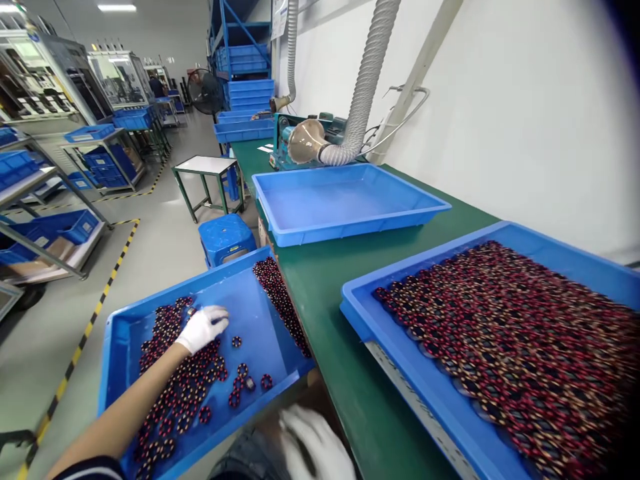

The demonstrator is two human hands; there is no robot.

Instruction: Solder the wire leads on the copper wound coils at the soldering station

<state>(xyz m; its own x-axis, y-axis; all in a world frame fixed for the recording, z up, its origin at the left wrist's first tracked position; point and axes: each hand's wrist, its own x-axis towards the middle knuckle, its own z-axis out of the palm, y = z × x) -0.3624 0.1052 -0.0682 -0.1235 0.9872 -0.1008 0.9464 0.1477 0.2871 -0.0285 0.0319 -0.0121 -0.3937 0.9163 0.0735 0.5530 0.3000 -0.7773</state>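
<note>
My left hand (204, 328), in a white glove, is over the lower blue tray (260, 300). Its fingers are loosely curved, with a gap between thumb and fingers and nothing visible in them. Beneath and around it lie many small dark rings with red and copper-coloured segments (185, 380). A few rings (267, 381) lie apart near the tray's front side, and a dense band of them (283, 300) runs along its right side. My right hand (315, 443), also white-gloved, is low beside the green table's edge, smeared by motion; its fingers cannot be made out.
On the green table (320, 280) stand a large blue tray (370, 320) full of rings and another blue tray (350, 200). Behind are a machine (285, 143) and a grey duct hose (373, 73). A blue stool (227, 237) and small table (207, 165) stand left.
</note>
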